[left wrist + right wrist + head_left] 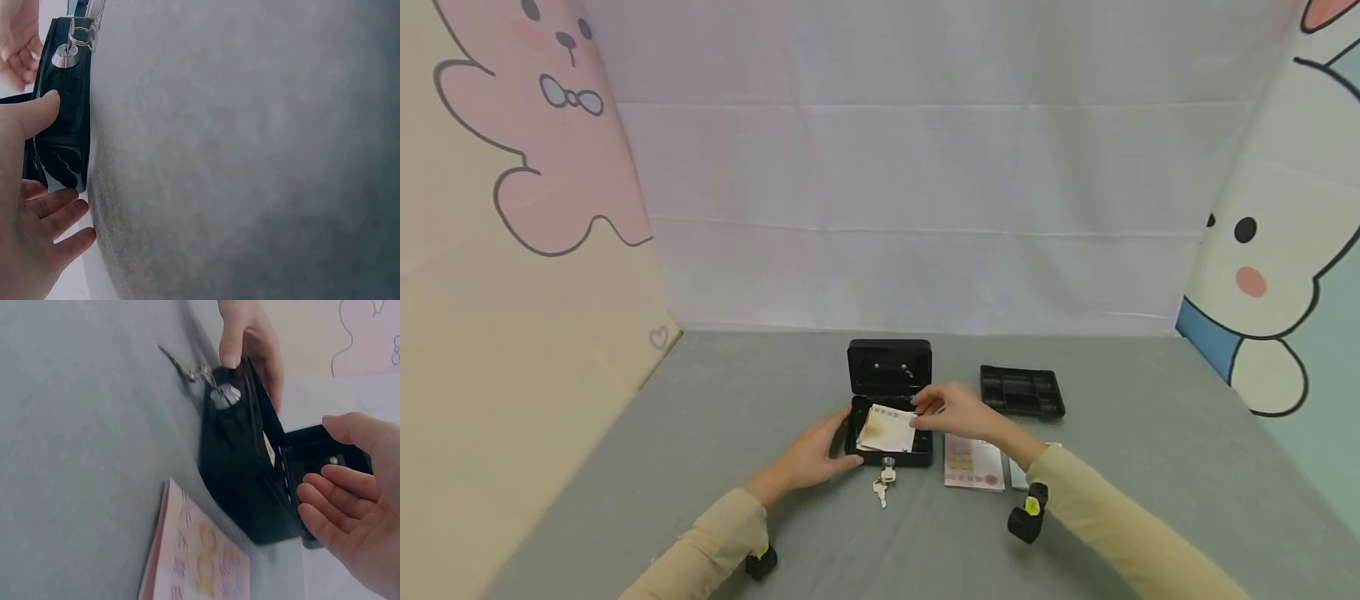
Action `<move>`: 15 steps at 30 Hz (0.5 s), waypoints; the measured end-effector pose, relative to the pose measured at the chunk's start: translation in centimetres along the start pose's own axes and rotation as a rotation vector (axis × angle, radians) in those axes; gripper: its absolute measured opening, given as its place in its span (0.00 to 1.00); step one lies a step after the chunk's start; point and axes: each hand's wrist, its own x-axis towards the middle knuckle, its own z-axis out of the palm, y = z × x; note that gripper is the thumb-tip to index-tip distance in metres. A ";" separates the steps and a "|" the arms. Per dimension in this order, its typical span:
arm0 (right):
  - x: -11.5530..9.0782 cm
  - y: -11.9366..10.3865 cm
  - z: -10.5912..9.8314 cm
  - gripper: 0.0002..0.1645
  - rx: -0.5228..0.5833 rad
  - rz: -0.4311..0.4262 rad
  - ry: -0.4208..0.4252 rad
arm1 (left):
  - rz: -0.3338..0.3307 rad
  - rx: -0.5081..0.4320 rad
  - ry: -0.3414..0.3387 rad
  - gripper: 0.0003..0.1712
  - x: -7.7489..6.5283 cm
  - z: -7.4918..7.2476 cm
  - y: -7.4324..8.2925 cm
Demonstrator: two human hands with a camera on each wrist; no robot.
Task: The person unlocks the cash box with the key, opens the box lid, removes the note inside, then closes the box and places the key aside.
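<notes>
A black cash box (891, 458) stands with its lid (889, 367) raised and a small stack of paper notes (889, 431) inside. My left hand (811, 454) grips its near left corner: the thumb lies on the front face beside the lock (65, 56), the fingers along the left side. Over the right part of the box hovers my right hand (957, 410), fingers loosely bent at the notes' edge. In the right wrist view the right hand (353, 494) shows nothing between thumb and fingers. Two keys (881, 490) hang from the lock at the front.
Right of the box lies a stack of pinkish banknotes (973, 463), marked 100. Another pale stack (1019, 477) sits partly hidden under the right forearm. Farther back is a black compartment tray (1022, 392). A grey cloth covers the table (760, 375), with white and cartoon-printed curtains around it.
</notes>
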 end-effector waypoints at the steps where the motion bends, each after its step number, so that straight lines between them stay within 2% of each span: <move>1: 0.3 -0.2 0.4 0.23 0.000 0.001 0.005 | -0.001 -0.001 0.000 0.46 0.0 0.0 0.0; 6: 1.6 -0.4 1.8 0.22 -0.012 0.013 0.021 | -0.005 -0.007 0.001 0.45 0.1 0.0 0.0; 15: 2.6 -0.8 3.4 0.20 -0.112 0.002 0.051 | 0.003 0.002 -0.003 0.46 0.1 -0.1 0.0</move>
